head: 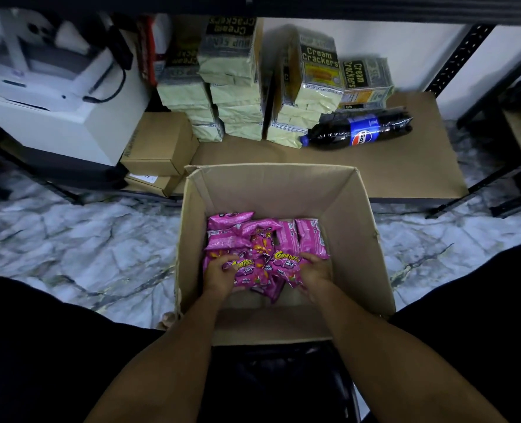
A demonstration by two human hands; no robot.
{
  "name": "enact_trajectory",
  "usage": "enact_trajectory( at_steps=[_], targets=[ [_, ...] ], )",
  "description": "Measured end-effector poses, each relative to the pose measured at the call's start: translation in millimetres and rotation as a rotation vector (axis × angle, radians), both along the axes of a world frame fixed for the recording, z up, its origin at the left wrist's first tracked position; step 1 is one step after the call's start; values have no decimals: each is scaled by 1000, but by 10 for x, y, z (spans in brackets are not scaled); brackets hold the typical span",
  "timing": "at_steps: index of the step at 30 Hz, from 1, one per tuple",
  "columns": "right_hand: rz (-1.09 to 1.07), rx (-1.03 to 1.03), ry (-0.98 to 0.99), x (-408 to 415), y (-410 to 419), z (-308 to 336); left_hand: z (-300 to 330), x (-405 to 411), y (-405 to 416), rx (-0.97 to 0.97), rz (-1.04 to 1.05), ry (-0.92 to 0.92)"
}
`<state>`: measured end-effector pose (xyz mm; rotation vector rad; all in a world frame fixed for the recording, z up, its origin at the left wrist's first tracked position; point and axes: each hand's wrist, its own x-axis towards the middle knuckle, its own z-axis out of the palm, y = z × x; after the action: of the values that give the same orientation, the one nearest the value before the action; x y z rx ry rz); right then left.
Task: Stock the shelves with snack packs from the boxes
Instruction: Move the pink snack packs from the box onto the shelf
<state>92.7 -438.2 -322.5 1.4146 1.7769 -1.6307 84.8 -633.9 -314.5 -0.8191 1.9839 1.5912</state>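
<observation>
Now both the left hand (pixel 219 271) and right hand (pixel 314 270) curl their fingers around pink foil snack packs (pixel 262 257) inside the open brown cardboard box (pixel 353 221)

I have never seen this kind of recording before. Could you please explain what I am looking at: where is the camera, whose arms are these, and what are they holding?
There is no machine here. A person wears one wide camera on the head, so you look down along that person's own two bare arms. This is the only view.

Both hands are inside an open cardboard box that stands on the marble-patterned floor. The box holds pink snack packs. The left hand and the right hand each grip some of those packs, fingers curled around them.

Behind the box is the low shelf board. On it stand stacks of Cream Crackers packs, a cola bottle lying on its side, and small brown cartons. A white machine sits further left; it is too blurred to name.
</observation>
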Motion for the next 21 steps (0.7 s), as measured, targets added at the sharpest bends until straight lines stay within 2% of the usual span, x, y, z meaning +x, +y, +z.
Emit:
enact_trajectory(
  at_steps=[2, 9, 14, 17, 21],
  targets=[
    [45, 6, 22, 15, -40, 44, 24, 7, -8, 56, 7, 26],
    [113, 45, 96, 42, -114, 239, 248, 61, -77, 65, 59, 31],
    [205, 2, 92, 136, -132, 329, 309, 162, -126, 87, 37, -31],
    [238, -39, 88, 184, -156, 319, 291, 237, -160, 77, 43, -38],
    [219, 3, 86, 141, -187, 249, 186, 195, -230, 30, 23, -5]
  ],
)
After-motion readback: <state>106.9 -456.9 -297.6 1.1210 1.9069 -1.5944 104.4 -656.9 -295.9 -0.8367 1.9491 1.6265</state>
